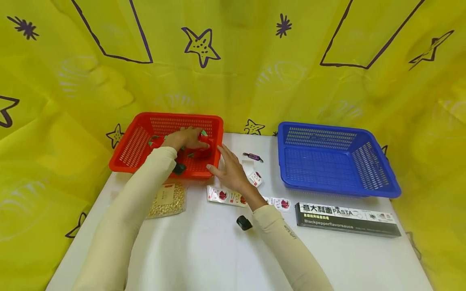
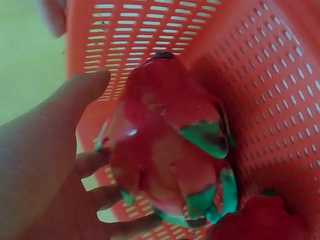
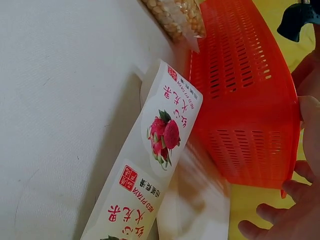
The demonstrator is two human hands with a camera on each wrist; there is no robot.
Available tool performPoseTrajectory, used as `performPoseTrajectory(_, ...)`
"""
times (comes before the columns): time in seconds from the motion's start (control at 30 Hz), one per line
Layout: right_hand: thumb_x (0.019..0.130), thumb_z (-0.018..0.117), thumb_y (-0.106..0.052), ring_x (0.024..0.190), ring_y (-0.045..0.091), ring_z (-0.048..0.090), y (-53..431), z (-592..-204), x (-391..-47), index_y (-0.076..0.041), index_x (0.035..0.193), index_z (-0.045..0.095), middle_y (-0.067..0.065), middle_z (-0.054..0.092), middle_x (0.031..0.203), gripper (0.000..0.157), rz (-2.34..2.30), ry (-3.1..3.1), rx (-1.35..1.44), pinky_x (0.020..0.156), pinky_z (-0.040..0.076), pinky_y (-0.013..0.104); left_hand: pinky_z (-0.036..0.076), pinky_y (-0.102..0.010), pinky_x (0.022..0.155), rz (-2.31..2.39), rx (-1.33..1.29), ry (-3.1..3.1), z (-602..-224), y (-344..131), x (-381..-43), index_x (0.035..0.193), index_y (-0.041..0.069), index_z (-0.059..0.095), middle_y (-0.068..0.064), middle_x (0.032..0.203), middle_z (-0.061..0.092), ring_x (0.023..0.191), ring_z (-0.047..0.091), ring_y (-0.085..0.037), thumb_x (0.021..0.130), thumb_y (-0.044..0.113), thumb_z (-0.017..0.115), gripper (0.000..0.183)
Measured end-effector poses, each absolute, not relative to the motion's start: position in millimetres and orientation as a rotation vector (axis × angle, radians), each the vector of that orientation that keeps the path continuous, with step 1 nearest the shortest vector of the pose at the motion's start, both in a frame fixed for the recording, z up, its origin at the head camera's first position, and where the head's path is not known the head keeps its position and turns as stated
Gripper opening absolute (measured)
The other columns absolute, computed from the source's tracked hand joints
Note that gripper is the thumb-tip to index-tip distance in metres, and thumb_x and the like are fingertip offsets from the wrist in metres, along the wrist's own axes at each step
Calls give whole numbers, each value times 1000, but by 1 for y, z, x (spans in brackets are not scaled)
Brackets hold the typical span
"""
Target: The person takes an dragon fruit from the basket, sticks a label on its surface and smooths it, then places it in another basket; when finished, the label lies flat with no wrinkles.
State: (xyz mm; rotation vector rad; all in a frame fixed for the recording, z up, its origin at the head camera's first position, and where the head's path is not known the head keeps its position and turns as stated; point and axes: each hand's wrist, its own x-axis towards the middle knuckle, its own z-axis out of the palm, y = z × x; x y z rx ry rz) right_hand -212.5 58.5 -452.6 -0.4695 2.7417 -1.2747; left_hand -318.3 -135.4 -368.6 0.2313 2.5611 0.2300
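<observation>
Dragon fruit [image 2: 165, 135] lies inside the red basket [image 1: 178, 115] at right, left hand [image 1: 183, 138] spread beside it, contact unclear, right hand [image 1: 231, 171] relaxed against the basket: seemingly the grasping step, calling for curled left fingers.

Bright head view, hazy left wrist view; soft shadows

A white table [image 1: 204, 250] holds everything. Twelve o'clock is its far edge. A red basket [image 1: 178, 115] sits at about ten, a blue basket [image 1: 327, 190] at two. A long black and white pasta box [image 1: 346, 219] lies at three. A bag of yellow corn [image 1: 174, 202] is at nine. A purple sweet [image 1: 253, 157] lies at twelve. A strip of fruit stickers [image 1: 223, 196] is near the middle.
</observation>
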Motion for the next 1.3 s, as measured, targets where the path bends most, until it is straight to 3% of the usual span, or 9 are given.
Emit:
performPoseTrajectory(0.13, 103, 67, -48, 162, 33, 21, 57, -451, -211, -13, 169, 28, 6, 18, 178, 84, -1268, 2727, -465, 127, 26, 62, 24, -77, 120, 211, 212, 2534, -371, -136, -323, 169, 9, 21, -26, 174, 16, 158, 12, -55, 99, 55, 65, 94)
performPoseTrajectory(0.37, 103, 67, -48, 162, 34, 22, 56, -449, -210, -15, 169, 27, 6, 17, 178, 84, -1268, 2725, -471, 127, 26, 62, 33, -74, 116, 194, 199, 2531, -373, -133, -326, 168, 13, 21, -25, 173, 18, 155, 25, -55, 92, 60, 73, 103)
performPoseTrajectory(0.67, 103, 66, -49, 162, 33, 23, 54, -447, -212, -17, 170, 25, 3, 16, 178, 84, -1227, 2731, -467, 127, 28, 60, 36, -74, 115, 124, 223, 2579, -383, -135, -332, 165, 8, 22, -27, 171, 23, 153, 26, -57, 89, 61, 75, 107)
performPoseTrajectory(0.87, 103, 65, -53, 162, 32, 24, 56, -447, -214, -19, 170, 25, 0, 17, 178, 85, -1214, 2732, -449, 126, 28, 61, 34, -75, 116, 121, 271, 2583, -383, -134, -335, 167, 4, 17, -30, 171, 17, 154, 23, -58, 90, 59, 75, 111)
performPoseTrajectory(1.13, 103, 64, -53, 161, 33, 25, 60, -446, -215, -20, 170, 25, 1, 20, 177, 84, -1200, 2739, -409, 126, 28, 62, 34, -76, 115, 132, 273, 2575, -382, -132, -338, 168, 8, 15, -29, 173, 13, 155, 21, -58, 90, 58, 76, 111)
performPoseTrajectory(1.3, 103, 64, -53, 161, 34, 26, 61, -450, -214, -21, 170, 25, 2, 21, 177, 84, -1191, 2733, -402, 126, 28, 62, 34, -71, 119, 117, 235, 2537, -382, -127, -334, 170, 7, 7, -28, 175, 6, 155, 24, -56, 92, 57, 72, 113)
